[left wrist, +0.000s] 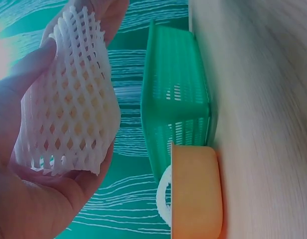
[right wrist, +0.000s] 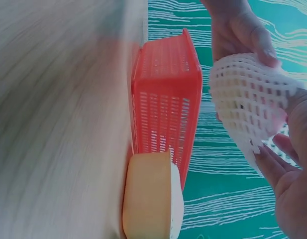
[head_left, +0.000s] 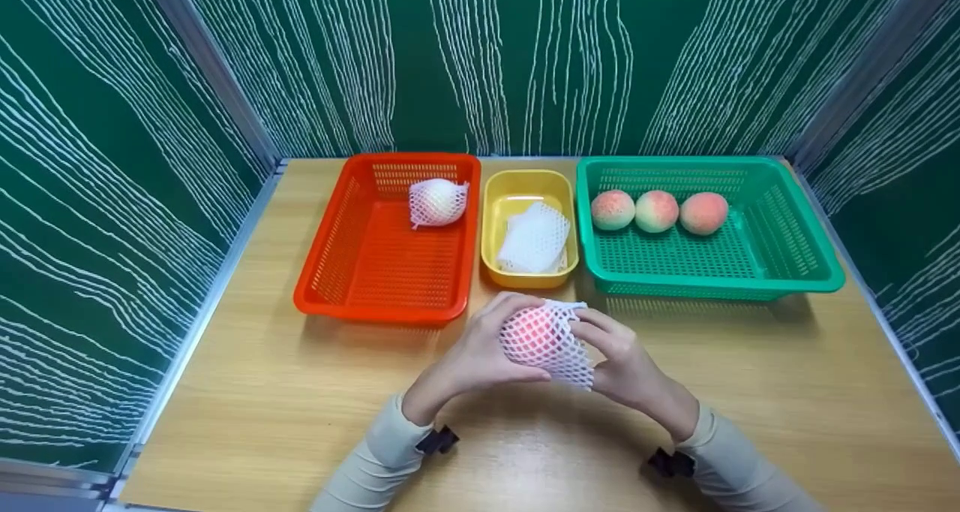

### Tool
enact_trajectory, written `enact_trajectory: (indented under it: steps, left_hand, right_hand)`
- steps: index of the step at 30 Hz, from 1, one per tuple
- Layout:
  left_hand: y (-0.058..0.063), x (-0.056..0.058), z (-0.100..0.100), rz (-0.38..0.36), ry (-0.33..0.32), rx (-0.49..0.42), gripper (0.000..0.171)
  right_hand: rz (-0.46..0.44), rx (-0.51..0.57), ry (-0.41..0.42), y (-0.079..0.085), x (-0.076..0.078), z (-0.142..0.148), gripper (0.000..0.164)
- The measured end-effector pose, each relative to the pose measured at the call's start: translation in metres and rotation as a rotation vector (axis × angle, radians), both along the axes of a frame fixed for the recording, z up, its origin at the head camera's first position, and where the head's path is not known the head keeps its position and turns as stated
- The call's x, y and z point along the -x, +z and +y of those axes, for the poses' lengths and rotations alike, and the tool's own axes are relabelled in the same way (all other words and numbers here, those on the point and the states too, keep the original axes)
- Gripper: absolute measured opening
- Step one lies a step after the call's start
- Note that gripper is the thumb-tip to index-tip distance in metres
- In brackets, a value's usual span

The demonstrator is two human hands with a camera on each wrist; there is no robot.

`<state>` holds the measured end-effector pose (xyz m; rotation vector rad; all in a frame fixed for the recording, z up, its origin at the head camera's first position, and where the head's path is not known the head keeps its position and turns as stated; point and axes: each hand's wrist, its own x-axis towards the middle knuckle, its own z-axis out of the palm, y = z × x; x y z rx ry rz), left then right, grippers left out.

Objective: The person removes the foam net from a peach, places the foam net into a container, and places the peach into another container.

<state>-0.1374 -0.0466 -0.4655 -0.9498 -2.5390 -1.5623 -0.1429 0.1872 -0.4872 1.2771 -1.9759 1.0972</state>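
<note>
Between the two hands, above the table's front half, is a pinkish peach [head_left: 531,330] inside a white foam fruit net [head_left: 568,362]. My left hand [head_left: 480,350] grips the netted peach from the left, thumb below and fingers over the top. On the other side, my right hand [head_left: 630,365] pinches the loose edge of the net with thumb and fingers. The left wrist view shows the mesh [left wrist: 73,104] stretched over the fruit, with its end flaring out. In the right wrist view, the fingertips [right wrist: 270,162] touch the net's edge.
A red basket [head_left: 382,272] at back left holds one netted peach [head_left: 437,202]. Beside it, a yellow bin [head_left: 529,278] contains white foam nets [head_left: 534,238]. The green basket [head_left: 712,275] at right has three bare peaches [head_left: 656,212]. Green panels [head_left: 412,61] enclose the wooden table [head_left: 247,384].
</note>
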Motion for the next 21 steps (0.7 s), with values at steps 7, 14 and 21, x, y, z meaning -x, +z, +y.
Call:
enact_trajectory:
  steps: [7, 14, 21]
  left_hand:
    - [-0.002, -0.002, 0.003, -0.05, 0.008, -0.012, 0.079]
    - [-0.001, 0.001, -0.006, -0.016, -0.07, 0.038, 0.086]
    - [-0.005, 0.008, -0.022, -0.067, -0.157, -0.107, 0.065]
  right_hand:
    - [-0.003, -0.029, -0.019, -0.005, 0.003, -0.008, 0.049]
    - [-0.079, 0.029, 0.02, -0.008, 0.004, -0.008, 0.063]
    - [-0.095, 0.116, 0.072, 0.009, -0.002, -0.011, 0.058]
